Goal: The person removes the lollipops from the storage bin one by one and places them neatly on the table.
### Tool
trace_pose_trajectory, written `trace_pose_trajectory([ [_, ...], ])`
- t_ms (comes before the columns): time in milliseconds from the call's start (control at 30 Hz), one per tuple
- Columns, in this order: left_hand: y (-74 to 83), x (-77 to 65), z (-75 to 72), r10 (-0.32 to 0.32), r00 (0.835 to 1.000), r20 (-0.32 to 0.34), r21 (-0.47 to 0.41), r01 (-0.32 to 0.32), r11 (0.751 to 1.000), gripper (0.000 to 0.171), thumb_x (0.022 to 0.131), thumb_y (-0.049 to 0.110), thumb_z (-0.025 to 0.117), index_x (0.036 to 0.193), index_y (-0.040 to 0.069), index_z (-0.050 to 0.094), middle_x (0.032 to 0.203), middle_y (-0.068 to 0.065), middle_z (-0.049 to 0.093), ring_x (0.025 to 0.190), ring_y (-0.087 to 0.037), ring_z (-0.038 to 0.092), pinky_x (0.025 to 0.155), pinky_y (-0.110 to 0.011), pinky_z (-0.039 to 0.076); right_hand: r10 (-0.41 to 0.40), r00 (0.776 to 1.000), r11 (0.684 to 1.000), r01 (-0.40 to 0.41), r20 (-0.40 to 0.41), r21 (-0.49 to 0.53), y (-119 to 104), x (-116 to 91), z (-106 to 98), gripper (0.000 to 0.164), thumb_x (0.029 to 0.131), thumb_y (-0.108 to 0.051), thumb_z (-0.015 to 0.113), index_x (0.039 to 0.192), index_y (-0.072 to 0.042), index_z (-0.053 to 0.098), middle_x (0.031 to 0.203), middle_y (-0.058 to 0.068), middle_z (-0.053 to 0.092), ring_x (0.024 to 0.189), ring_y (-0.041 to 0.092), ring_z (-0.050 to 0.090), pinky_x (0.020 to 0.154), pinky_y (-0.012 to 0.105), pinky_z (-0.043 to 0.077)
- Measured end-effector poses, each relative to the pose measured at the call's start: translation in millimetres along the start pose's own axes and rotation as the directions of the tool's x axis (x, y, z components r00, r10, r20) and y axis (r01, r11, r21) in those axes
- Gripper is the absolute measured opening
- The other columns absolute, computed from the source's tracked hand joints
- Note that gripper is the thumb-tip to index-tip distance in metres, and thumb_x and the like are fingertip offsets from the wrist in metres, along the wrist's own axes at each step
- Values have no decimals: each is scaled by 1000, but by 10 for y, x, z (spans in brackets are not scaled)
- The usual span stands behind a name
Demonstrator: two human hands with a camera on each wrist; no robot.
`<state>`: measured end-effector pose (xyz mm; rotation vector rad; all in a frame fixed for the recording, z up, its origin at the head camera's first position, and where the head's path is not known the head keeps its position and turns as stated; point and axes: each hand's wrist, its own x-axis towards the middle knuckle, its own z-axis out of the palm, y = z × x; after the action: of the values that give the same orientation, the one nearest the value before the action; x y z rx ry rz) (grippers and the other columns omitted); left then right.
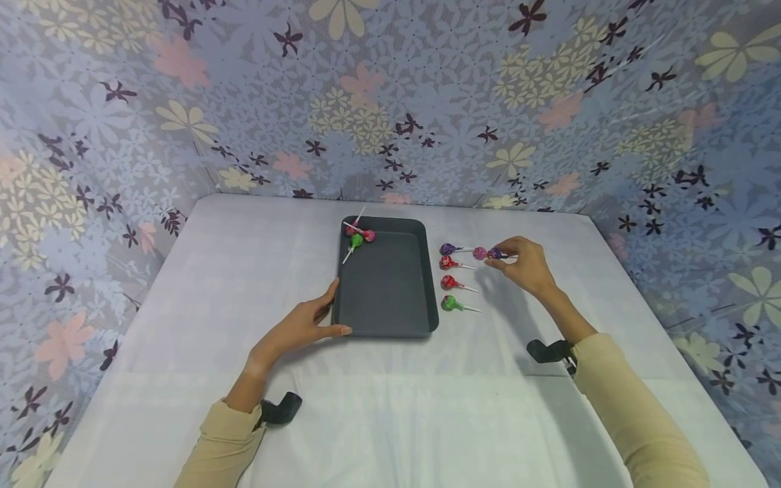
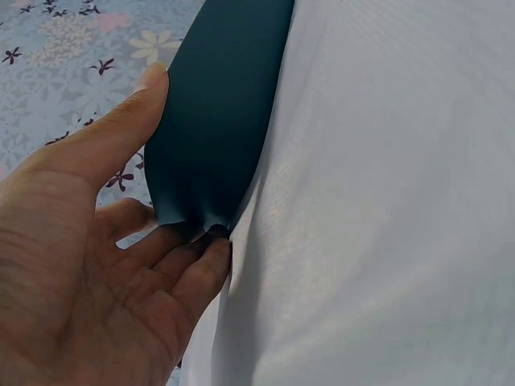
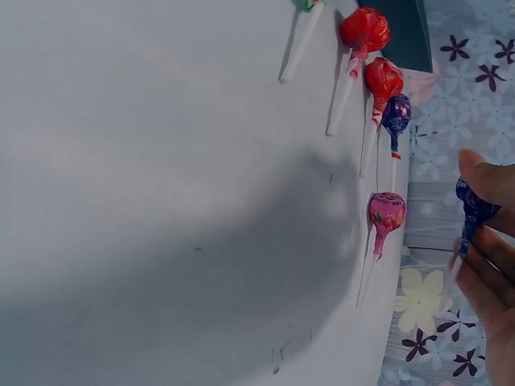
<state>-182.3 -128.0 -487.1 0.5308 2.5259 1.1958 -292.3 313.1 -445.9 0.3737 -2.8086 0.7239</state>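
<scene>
A dark grey tray [image 1: 387,288] lies on the white-covered table. My left hand [image 1: 299,325] grips its near left corner, thumb along the front edge and fingers at the left side. Between thumb and fingers, my right hand [image 1: 527,266] pinches a purple lollipop [image 3: 473,205], held over the table right of the tray. Beside it lies a pink lollipop [image 3: 387,212]. A column left of that has a purple lollipop [image 1: 447,249], two red lollipops [image 1: 448,282] and a green lollipop [image 1: 450,303], sticks pointing right. Inside the tray's far left corner rest a green lollipop [image 1: 356,240] and two reddish-pink ones [image 1: 369,236].
White cloth [image 1: 390,407] covers the table. Floral fabric [image 1: 390,102] hangs behind and at both sides. A black wrist camera [image 1: 282,409] sits on the left wrist and another black camera [image 1: 547,351] on the right.
</scene>
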Motion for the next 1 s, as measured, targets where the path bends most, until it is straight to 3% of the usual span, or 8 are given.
trace_pose_trajectory([
  [233, -7, -2, -5, 4, 1000, 0, -8, -4, 1000, 102, 86, 45, 73, 158, 11, 8, 157, -19, 24, 137, -34, 42, 110, -46, 39, 25, 998, 999, -27, 65, 35, 31, 14, 48, 33, 83, -18, 79, 104, 7, 72, 100, 24, 68, 90, 38, 67, 79, 51, 55],
  [500, 1, -8, -8, 4, 1000, 1, -19, -4, 1000, 102, 86, 44, 73, 158, 11, 8, 158, -18, 23, 138, -34, 41, 110, -46, 39, 10, 998, 999, -13, 67, 37, 123, 32, 129, 25, 84, -14, 78, 102, 2, 76, 87, 16, 68, 83, 30, 67, 70, 38, 52],
  [1000, 13, -17, 3, -6, 1000, -2, -20, 6, 1000, 102, 86, 44, 73, 158, 13, 8, 158, -18, 23, 138, -33, 40, 110, -46, 39, 108, 989, 986, -119, 103, 113, 294, 27, 288, 30, 84, -15, 78, 109, 2, 74, 108, 21, 72, 90, 30, 69, 69, 20, 49],
])
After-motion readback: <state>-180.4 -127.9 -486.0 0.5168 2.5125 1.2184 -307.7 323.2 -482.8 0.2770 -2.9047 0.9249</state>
